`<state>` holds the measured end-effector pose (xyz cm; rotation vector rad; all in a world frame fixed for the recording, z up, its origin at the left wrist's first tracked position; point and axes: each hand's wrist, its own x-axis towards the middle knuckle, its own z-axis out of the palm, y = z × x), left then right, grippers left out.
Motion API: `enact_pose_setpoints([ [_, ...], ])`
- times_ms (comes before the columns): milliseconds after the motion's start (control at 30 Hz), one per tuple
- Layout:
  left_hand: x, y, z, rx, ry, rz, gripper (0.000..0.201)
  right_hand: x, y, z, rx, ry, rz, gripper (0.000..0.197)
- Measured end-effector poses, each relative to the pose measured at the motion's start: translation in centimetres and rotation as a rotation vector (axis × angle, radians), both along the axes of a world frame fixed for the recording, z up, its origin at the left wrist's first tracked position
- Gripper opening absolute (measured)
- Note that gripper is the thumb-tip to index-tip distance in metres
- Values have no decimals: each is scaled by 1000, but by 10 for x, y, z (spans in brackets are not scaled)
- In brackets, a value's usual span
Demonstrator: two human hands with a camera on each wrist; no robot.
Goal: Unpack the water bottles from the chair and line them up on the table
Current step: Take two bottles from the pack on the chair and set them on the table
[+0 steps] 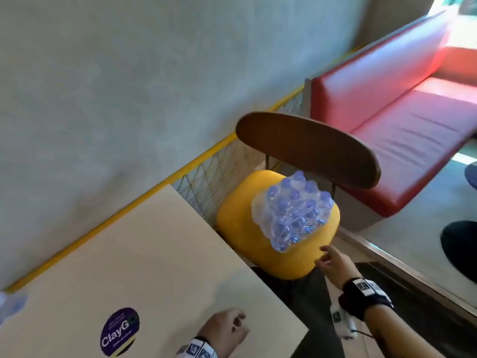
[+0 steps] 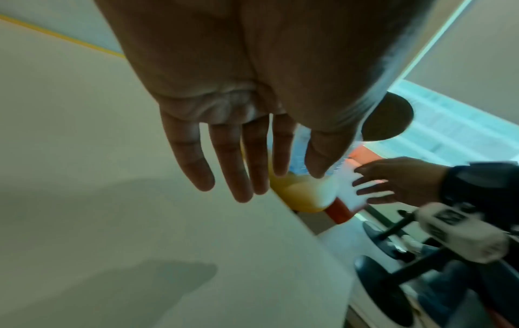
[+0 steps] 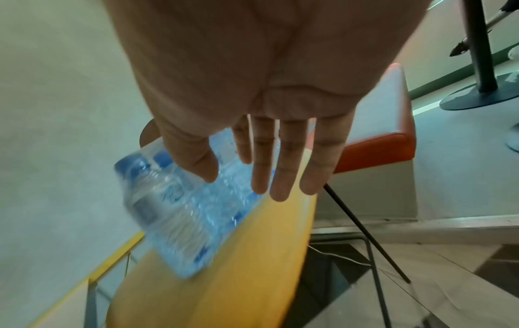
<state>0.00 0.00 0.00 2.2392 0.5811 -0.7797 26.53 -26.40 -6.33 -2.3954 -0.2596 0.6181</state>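
Observation:
A shrink-wrapped pack of water bottles with blue caps stands on the yellow seat of a chair with a brown wooden backrest. My right hand hovers at the seat's near corner, just short of the pack, fingers straight and spread, holding nothing. In the right wrist view the same fingers reach over the bottle pack. My left hand is over the beige table near its front edge; the left wrist view shows its fingers straight and empty.
A round purple sticker lies on the table near me. A single bottle shows blurred at the table's far left edge. A yellow wire railing runs behind table and chair. A red bench stands beyond the chair.

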Motion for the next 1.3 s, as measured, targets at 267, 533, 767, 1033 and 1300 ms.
enact_pose_setpoints([
  [267,193,-74,-29,-67,-198,4,93,105,43,27,-61,-34,122,82],
  [533,270,-88,-41,-18,-241,193,85,145,50,29,-232,-46,315,90],
  [767,281,-109,-41,46,-209,294,85,131,27,35,-208,-124,351,83],
  [1033,255,-103,-26,113,-270,50,58,98,12,39,-55,-231,340,78],
  [1300,111,-14,-5,3,-357,230,52,-7,39,76,38,-239,422,68],
])
